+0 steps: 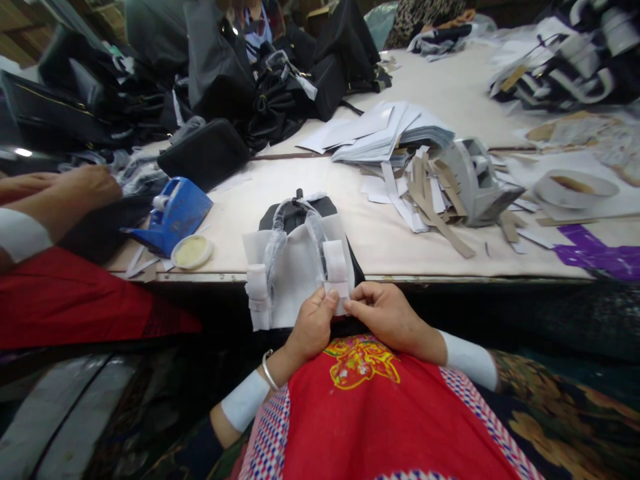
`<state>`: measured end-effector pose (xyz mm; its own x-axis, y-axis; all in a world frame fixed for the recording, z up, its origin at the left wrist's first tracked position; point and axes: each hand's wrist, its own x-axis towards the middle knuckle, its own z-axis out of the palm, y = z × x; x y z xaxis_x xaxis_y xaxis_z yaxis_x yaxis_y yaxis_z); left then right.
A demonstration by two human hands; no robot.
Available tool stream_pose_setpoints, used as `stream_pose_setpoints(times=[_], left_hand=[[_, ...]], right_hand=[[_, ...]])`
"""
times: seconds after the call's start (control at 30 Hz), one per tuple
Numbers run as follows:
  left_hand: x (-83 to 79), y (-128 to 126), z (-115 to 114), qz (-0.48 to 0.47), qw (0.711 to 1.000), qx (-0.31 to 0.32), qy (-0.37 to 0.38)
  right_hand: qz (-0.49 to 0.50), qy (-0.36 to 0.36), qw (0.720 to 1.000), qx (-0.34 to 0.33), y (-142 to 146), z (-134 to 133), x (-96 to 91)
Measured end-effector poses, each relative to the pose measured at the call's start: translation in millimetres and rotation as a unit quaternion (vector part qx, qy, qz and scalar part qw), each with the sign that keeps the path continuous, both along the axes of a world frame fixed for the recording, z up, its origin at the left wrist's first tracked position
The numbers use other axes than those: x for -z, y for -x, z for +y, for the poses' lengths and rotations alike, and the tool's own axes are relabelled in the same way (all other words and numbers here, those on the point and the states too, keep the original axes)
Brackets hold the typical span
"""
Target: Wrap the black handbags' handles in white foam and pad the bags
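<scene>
In front of me, at the table's edge, lies a black bag point(355, 263) with a white foam sheet point(297, 267) over its face. Its handle point(274, 257) is wrapped in see-through plastic. White wrapping strips point(257, 287) circle the fitting on the left, and a matching white strip point(336, 263) sits on the right side. My left hand point(315, 323) is closed, thumb pressed on the lower end of the right strip. Beside it, my right hand point(390, 317) pinches the edge of that same strip. The fingertips' undersides are hidden.
A blue tape dispenser point(183, 210) and a round tub point(192, 252) stand left. On the right are paper sheets point(385, 130), card strips point(430, 193), a grey tape dispenser point(475, 180) and purple tape point(600, 252). Black bags point(215, 67) pile behind; a co-worker's hand point(90, 190) is at left.
</scene>
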<state>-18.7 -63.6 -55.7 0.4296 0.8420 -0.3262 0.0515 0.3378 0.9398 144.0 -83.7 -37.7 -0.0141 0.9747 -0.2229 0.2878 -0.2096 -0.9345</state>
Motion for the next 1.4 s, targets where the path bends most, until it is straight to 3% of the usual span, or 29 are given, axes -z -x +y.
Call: stream_pose_setpoints(times=[0.13, 0.3, 0.43, 0.67, 0.73, 0.83, 0.93, 1.03, 1.23, 1.4], left_hand=[[-5.9, 0.9, 1.4, 0.06, 0.996, 0.032, -0.057], [-2.4, -2.2, -1.2, 0.116, 0.988, -0.002, -0.098], [-3.9, -3.9, -1.7, 0.135, 0.982, -0.003, -0.128], [-12.9, 6.1, 2.6, 0.107, 0.979, 0.051, -0.168], [-11.4, 9.6, 2.9, 0.068, 0.985, 0.054, -0.149], [-7.8, 11.8, 2.0, -0.074, 0.996, 0.049, -0.022], [-5.8, 11.9, 1.7, -0.243, 0.961, 0.042, 0.124], [-5.0, 12.8, 3.6, -0.312, 0.93, 0.023, 0.191], [0.0, 10.8, 4.9, -0.3, 0.931, -0.019, 0.207], [4.4, 7.6, 1.5, -0.283, 0.943, -0.001, 0.177]], right_hand=[[0.022, 0.01, 1.0, -0.004, -1.2, -0.1, 2.8], [0.001, 0.019, 0.997, -0.08, -14.4, 5.5, -7.0], [0.049, 0.037, 0.996, -0.066, -15.9, 13.3, -14.6], [0.046, 0.029, 0.998, -0.043, -5.3, 20.4, -8.8], [0.052, 0.029, 0.997, -0.052, -5.2, 21.8, -10.1], [0.052, 0.035, 0.996, -0.063, -6.5, 23.3, -14.8], [0.063, 0.055, 0.994, -0.075, -8.0, 23.9, -18.6], [0.086, 0.072, 0.99, -0.089, -8.5, 24.1, -19.7], [0.086, 0.082, 0.988, -0.097, -8.7, 25.7, -19.0], [0.064, 0.078, 0.989, -0.105, -9.8, 27.7, -16.7]])
